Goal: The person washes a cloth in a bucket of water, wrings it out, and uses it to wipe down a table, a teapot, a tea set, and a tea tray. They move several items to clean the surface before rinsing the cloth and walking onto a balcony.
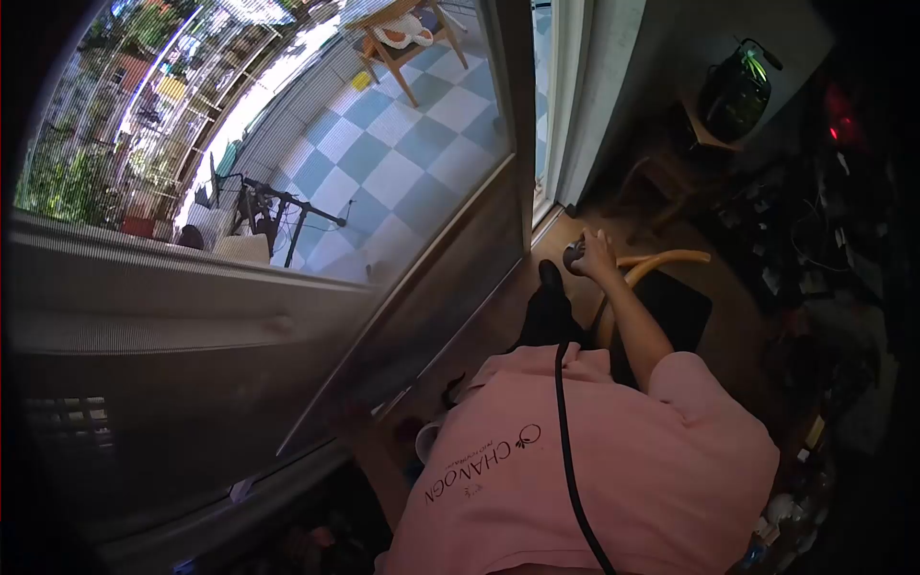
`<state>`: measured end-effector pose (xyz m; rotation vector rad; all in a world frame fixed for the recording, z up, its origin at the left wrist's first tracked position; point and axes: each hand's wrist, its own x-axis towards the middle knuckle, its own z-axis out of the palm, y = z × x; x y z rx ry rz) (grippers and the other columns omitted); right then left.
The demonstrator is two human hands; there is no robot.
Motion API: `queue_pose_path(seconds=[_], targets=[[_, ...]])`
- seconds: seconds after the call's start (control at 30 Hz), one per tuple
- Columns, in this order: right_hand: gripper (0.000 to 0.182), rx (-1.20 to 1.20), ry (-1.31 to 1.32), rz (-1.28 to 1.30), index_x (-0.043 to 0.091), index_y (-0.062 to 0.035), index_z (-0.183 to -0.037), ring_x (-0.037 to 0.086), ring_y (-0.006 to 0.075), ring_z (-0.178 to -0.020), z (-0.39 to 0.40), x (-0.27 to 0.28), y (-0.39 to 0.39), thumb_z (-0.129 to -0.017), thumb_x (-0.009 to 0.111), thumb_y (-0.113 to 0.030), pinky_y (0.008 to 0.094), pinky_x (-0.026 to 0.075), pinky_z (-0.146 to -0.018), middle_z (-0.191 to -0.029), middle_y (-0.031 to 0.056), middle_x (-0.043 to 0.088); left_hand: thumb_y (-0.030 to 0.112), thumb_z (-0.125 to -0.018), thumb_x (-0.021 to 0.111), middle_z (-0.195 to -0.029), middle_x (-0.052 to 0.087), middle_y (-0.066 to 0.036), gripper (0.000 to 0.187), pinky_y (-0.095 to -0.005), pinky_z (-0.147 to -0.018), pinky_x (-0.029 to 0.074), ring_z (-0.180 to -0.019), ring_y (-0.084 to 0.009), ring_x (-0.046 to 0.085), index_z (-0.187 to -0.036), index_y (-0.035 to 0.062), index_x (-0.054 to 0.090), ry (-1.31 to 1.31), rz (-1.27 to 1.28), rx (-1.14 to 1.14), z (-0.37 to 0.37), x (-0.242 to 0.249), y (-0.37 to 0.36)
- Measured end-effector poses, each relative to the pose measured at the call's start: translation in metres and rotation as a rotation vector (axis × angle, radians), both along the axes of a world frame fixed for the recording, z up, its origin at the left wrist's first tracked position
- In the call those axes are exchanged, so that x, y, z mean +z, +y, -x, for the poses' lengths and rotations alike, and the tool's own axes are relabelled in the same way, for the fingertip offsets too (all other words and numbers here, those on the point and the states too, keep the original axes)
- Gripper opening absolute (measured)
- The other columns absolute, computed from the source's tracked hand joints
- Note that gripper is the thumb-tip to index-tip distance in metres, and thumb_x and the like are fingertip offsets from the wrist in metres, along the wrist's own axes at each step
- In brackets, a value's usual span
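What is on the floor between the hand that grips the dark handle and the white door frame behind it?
The head view shows only bare wooden floor between the right hand, closed on the dark handle, and the white door frame.

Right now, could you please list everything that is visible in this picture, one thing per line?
glass door: one, grey frame, left and centre
balcony floor: one, blue and white checks, behind the glass
wooden chair: one, light brown, on the balcony, top
dark stand: one, black, on the balcony near the railing
curved wooden rail: one, yellow-brown, beside the hand
dark round item: one, black with green, on a small shelf, upper right
cable: one, black, over the pink shirt
pink shirt: one, pink with dark lettering, bottom centre
right hand: one, closed on a small dark object
left hand: not in view
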<state>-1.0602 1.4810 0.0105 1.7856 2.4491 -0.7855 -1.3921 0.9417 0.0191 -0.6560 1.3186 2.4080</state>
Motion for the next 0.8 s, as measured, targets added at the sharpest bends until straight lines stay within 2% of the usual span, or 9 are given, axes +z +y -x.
queue_pose_path(seconds=[0.03,0.2,0.4,0.53,0.6,0.67,0.7,0.77,0.8], targets=[[0.055,0.006,0.010,-0.009,0.055,-0.0083,-0.110,0.048,0.0444,-0.113,0.004,-0.004,0.010,-0.061,0.076,-0.022,0.0470,0.045,-0.097,-0.119,0.0231,0.050,0.037,-0.094,0.048,-0.121,0.058,-0.011,0.039,-0.0461,-0.098,0.043,-0.112,-0.0274,0.054,-0.119,0.0082,0.058,0.053,0.052,-0.312,-0.004,-0.034,0.008],[0.057,0.054,0.053,0.069,0.055,-0.0098,-0.109,0.048,0.0442,-0.112,0.034,-0.024,0.086,-0.060,0.080,-0.023,0.0474,0.044,-0.098,-0.116,0.0207,0.051,0.033,-0.097,0.052,-0.122,0.063,-0.011,0.041,-0.0372,-0.090,0.046,-0.098,-0.0218,0.061,-0.123,0.0035,0.061,0.023,0.525,-0.779,-0.069,0.016,0.213],[0.062,0.348,0.003,0.035,0.052,-0.0119,-0.119,0.048,0.0414,-0.116,0.074,-0.029,0.187,-0.063,0.079,-0.020,0.0465,0.045,-0.098,-0.121,0.0224,0.048,0.021,-0.094,0.056,-0.122,0.061,-0.007,0.041,-0.0325,-0.095,0.044,-0.110,-0.0186,0.055,-0.131,0.0025,0.054,0.065,0.702,-1.005,-0.070,-0.006,0.300],[0.058,0.503,0.057,0.018,0.052,-0.0103,-0.114,0.050,0.0417,-0.111,0.110,-0.018,0.239,-0.063,0.078,-0.017,0.0470,0.046,-0.095,-0.118,0.0220,0.047,0.021,-0.094,0.060,-0.125,0.059,-0.009,0.043,-0.0323,-0.097,0.044,-0.112,-0.0189,0.055,-0.131,0.0016,0.054,-0.096,0.575,-0.985,-0.096,-0.003,0.347],[0.055,0.524,0.138,-0.012,0.053,-0.0099,-0.110,0.050,0.0433,-0.104,0.120,-0.018,0.255,-0.061,0.077,-0.015,0.0480,0.046,-0.092,-0.111,0.0206,0.049,0.025,-0.093,0.063,-0.129,0.056,-0.011,0.045,-0.0320,-0.099,0.043,-0.118,-0.0207,0.052,-0.131,0.0011,0.054,0.439,0.854,-0.921,-0.123,0.025,0.392],[0.056,0.586,0.181,0.005,0.053,-0.0101,-0.110,0.050,0.0432,-0.105,0.134,-0.025,0.273,-0.060,0.078,-0.016,0.0481,0.046,-0.092,-0.109,0.0207,0.050,0.038,-0.090,0.065,-0.138,0.049,-0.012,0.062,-0.0339,-0.106,0.038,-0.126,-0.0236,0.046,-0.137,0.0003,0.049,0.067,0.468,-0.686,-0.159,0.117,0.447],[0.056,0.611,0.191,0.001,0.053,-0.0102,-0.110,0.050,0.0433,-0.104,0.139,-0.024,0.277,-0.060,0.078,-0.016,0.0486,0.046,-0.092,-0.108,0.0210,0.050,0.038,-0.090,0.065,-0.138,0.049,-0.012,0.062,-0.0339,-0.106,0.038,-0.126,-0.0236,0.046,-0.137,0.0003,0.049,0.020,0.470,-0.672,-0.170,0.115,0.445],[0.056,0.652,0.194,-0.006,0.053,-0.0103,-0.110,0.051,0.0435,-0.104,0.154,-0.016,0.287,-0.060,0.078,-0.016,0.0490,0.046,-0.091,-0.108,0.0212,0.051,0.025,-0.093,0.061,-0.150,0.037,-0.015,0.065,-0.0326,-0.116,0.021,-0.140,-0.0241,0.033,-0.148,0.0026,0.034,0.341,0.549,-0.901,-0.164,0.109,0.428],[0.056,0.640,0.196,-0.012,0.053,-0.0100,-0.110,0.051,0.0438,-0.102,0.161,-0.012,0.289,-0.060,0.078,-0.016,0.0495,0.047,-0.089,-0.108,0.0217,0.051,0.025,-0.093,0.061,-0.150,0.037,-0.015,0.065,-0.0326,-0.116,0.021,-0.140,-0.0241,0.033,-0.148,0.0026,0.034,0.323,0.547,-0.887,-0.217,0.125,0.359]])
